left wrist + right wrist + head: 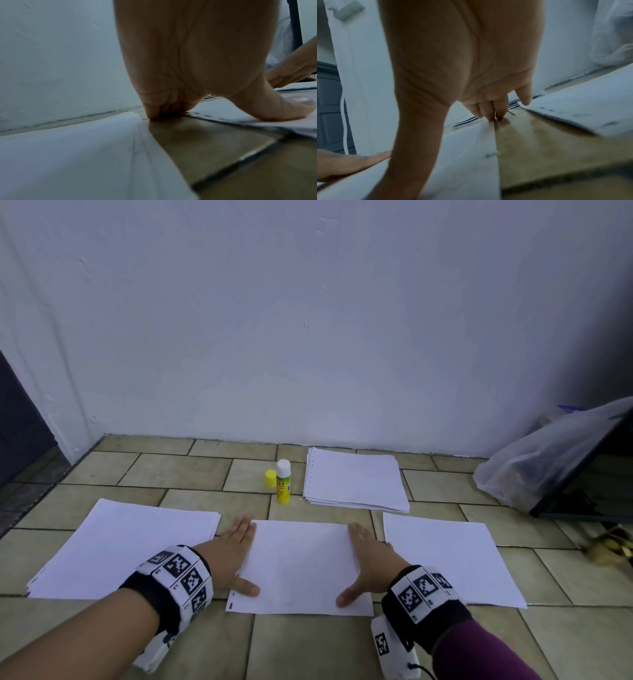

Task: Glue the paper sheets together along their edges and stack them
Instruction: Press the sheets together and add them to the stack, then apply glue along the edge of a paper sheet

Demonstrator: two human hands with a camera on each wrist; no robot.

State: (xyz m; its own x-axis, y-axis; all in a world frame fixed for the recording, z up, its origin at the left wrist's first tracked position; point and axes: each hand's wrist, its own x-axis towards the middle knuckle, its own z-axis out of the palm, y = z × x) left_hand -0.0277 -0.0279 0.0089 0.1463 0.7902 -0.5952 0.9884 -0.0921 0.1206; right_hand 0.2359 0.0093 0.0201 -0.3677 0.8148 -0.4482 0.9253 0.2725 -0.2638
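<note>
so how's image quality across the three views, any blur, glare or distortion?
Head view: sharp, evenly lit, no glare; wide-angle bends the tiled floor lines; glue stick crisp. Left wrist view: dim, left hand shadowed, near paper stack soft. Right wrist view: blurriest, right hand dark, paper edges smeared.

The label on the glue stick (283, 481) was too small to read. Right of it, the plastic bag (544, 463) ran off the picture's edge, its contents only a dark smear. Below the bag, a yellowish heap (608, 546) was too blurred to name. The left hand (188, 60) filled the left wrist view; whether its fingers (154, 111) touched the middle sheet (298, 568) could not be told. The right wrist view was blurred with motion, and the right hand (453, 60) hid most of the sheet.
</note>
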